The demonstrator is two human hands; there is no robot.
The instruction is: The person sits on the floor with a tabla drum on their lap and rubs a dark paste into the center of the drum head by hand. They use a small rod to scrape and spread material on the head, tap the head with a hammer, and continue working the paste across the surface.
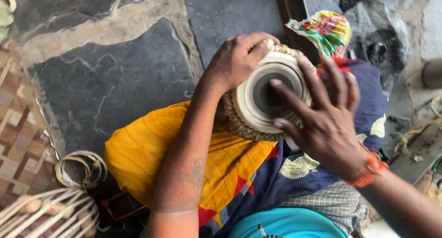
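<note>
On the lap, over a yellow cloth point(152, 146) and a dark blue patterned cloth point(368, 109), lies a small hand drum point(264, 97), tilted so its pale skin and black centre disc face up toward the camera. The left hand point(237, 58) sits at about eleven o'clock on the drum, its grip closed over the braided rim, steadying the shell. The right hand point(327, 113) comes in from four o'clock with an open grip, fingers spread and resting on the skin, one fingertip on the black disc; it is a little blurred. At seven o'clock in the view stands another drum laced with pale straps point(46, 215), on the stone floor point(110, 81).

The drum seems to rest only on soft cloth, so if the left hand loosened, it could roll off the lap toward the floor. A hard press on the disc might mark it.
</note>
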